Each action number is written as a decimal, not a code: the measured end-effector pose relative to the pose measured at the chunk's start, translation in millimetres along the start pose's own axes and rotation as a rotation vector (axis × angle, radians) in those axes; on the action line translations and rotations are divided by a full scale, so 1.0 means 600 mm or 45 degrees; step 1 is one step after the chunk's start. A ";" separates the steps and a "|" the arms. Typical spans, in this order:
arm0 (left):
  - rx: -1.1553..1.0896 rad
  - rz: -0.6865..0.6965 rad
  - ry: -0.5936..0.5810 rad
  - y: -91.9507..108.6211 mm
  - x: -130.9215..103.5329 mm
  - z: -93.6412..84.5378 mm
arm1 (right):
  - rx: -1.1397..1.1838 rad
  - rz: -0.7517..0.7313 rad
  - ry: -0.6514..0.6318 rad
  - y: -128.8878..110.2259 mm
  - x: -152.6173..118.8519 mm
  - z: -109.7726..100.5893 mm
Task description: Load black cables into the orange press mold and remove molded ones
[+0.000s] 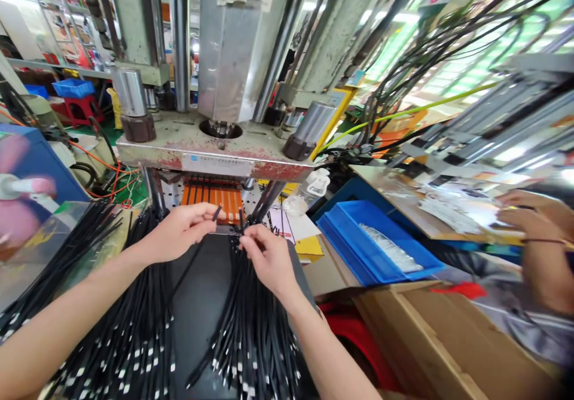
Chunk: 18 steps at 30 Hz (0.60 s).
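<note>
1. Left hand point(191, 231), in the head view: thumb and fingers pinched on a black strip point(217, 213) close to its tip, at the near edge of the orange plate point(231, 200). The strip's length seems to trail down toward the viewer.
2. Right hand point(270, 257): apart from the other, just in front of the plate's right corner, thumb and forefinger closed on a second strip point(241, 218), its tip standing up above them.
3. More strips lie side by side in the plate's slots. A right bundle point(253, 328) fans out nearer the viewer than the plate, on the dark worktop point(200, 316); a left bundle point(134, 328) spreads to the plate's near left. Many loose ends show pale tips.
4. Handling, as judged: each strip looks light, thin and bendy, perhaps a little springy, its smooth surface liable to slide; neighbours could tangle.
5. Best hold, likely: a fingertip pinch just behind the tip, where little length can flop. Breakage looks unlikely; sharp kinks seem the greater risk.
</note>
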<state>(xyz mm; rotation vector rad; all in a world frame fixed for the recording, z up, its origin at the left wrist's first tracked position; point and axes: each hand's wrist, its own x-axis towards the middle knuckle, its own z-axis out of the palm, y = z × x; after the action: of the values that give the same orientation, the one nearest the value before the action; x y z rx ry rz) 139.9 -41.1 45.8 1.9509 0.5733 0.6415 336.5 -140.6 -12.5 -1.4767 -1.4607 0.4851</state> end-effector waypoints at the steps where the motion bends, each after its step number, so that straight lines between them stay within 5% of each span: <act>1: 0.000 0.043 -0.017 0.011 0.010 0.007 | 0.100 -0.025 0.000 -0.017 0.003 0.005; 6: -0.089 0.150 -0.068 0.052 0.044 0.023 | 0.301 -0.171 -0.007 -0.060 0.016 0.023; 11: -0.162 0.174 0.123 0.069 0.071 0.004 | 0.034 -0.308 -0.181 -0.027 0.006 0.047; 15: 0.000 0.547 0.454 0.078 0.100 -0.014 | -0.120 -0.313 -0.192 0.020 0.044 0.068; 18: 0.204 0.827 0.458 0.075 0.111 -0.017 | -0.123 -0.205 -0.084 0.047 0.109 0.072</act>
<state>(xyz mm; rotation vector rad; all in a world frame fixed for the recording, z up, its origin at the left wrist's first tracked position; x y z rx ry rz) 188.5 -11.3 103.1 2.1926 0.1898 1.4075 329.6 -60.1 -33.1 -1.4148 -1.6605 0.3719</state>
